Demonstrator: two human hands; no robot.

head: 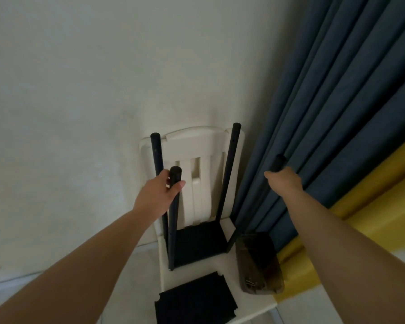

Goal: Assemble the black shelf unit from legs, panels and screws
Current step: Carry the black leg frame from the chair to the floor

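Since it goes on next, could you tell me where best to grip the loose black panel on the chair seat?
Take the loose black panel by its two side edges, from above and the front. It lies flat on the chair seat, near edge overhanging slightly, with notched corners meant for the legs.

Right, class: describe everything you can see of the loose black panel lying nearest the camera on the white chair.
The loose black panel is a flat, roughly square, matte black board with notches cut into its visible corners. It lies flat on the front of the white chair seat, slightly turned, and its near edge runs out of the picture. It sits apart from the partly built shelf unit behind it, and neither hand touches it. Its material cannot be told for certain; the surface looks dull and faintly textured.
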